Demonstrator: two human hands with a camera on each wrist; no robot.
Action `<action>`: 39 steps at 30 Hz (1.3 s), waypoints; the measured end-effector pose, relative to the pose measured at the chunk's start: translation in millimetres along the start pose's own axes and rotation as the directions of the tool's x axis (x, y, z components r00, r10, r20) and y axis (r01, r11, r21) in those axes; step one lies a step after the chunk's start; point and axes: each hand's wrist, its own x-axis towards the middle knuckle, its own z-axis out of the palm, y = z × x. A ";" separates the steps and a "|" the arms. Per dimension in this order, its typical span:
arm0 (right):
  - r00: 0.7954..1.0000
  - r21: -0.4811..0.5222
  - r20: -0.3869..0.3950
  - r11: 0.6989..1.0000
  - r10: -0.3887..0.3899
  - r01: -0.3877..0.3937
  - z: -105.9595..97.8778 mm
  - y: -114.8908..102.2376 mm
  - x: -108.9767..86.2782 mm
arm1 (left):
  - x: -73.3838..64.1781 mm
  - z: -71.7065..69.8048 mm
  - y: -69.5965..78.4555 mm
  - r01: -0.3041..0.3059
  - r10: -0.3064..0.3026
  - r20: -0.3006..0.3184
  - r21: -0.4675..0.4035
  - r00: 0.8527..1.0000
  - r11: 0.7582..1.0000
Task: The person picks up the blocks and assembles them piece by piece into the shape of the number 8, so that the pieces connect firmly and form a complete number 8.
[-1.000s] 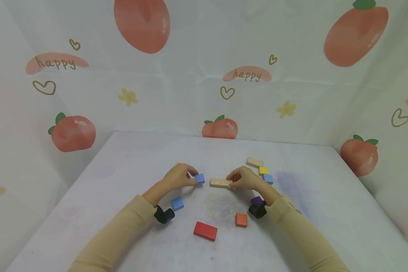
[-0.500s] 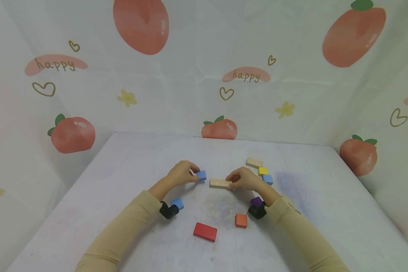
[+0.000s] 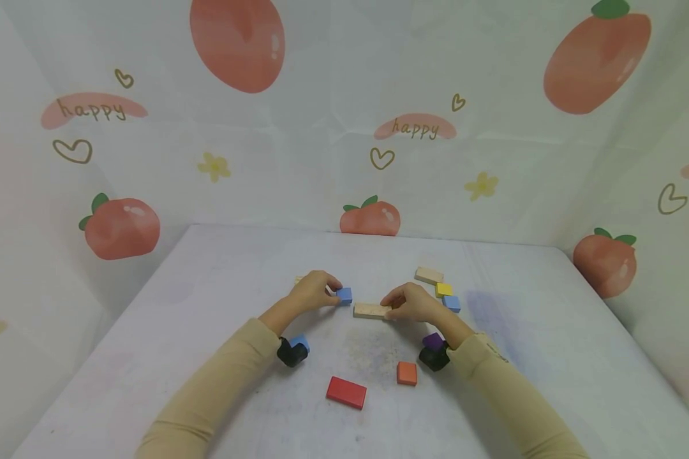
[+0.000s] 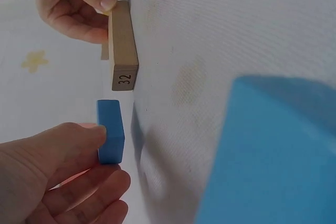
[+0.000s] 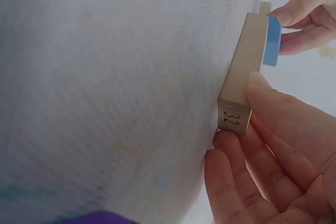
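Observation:
My left hand (image 3: 316, 291) pinches a small blue block (image 3: 345, 296) between thumb and fingers, just beyond the left end of a long wooden block (image 3: 369, 311). A shadow shows under the blue block (image 4: 110, 132) in the left wrist view, with a gap between it and the wooden block's near end. My right hand (image 3: 414, 302) grips the other end of the wooden block, which lies flat on the table. The number 32 is printed on both of its ends, and in the right wrist view my thumb presses its upper side (image 5: 247, 66).
At the back right lie a wooden block (image 3: 429, 275), a yellow block (image 3: 444, 290) and a blue block (image 3: 451, 303). Beside my wrists are another blue block (image 3: 300, 342) and a purple block (image 3: 433, 341). Nearer are an orange block (image 3: 406, 373) and a red block (image 3: 346, 393).
My left hand has moved to the right with the blue block, closer to the wooden block. The right hand has stayed in place on the wooden block.

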 end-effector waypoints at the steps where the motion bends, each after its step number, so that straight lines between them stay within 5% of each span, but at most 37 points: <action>1: 1.000 -0.003 -0.001 1.000 -0.002 0.002 -0.2 -0.3 -0.3 | 0.4 0.1 0.2 0.002 -0.002 -0.001 0.003 1.000 1.000; 13: 1.000 -0.007 0.003 1.000 -0.014 0.014 -0.3 -0.9 -1.3 | 3.9 2.2 4.0 -0.022 0.020 0.038 0.069 0.999 0.997; 25: 0.999 -0.017 0.007 0.998 -0.053 0.053 -1.6 -1.9 -1.8 | 4.7 4.0 10.3 0.036 -0.043 0.063 0.114 0.997 0.993; 39: 0.999 -0.006 0.010 0.999 -0.033 0.034 -1.5 -3.6 -2.5 | 3.8 5.5 11.1 0.030 -0.036 0.046 0.132 0.998 0.991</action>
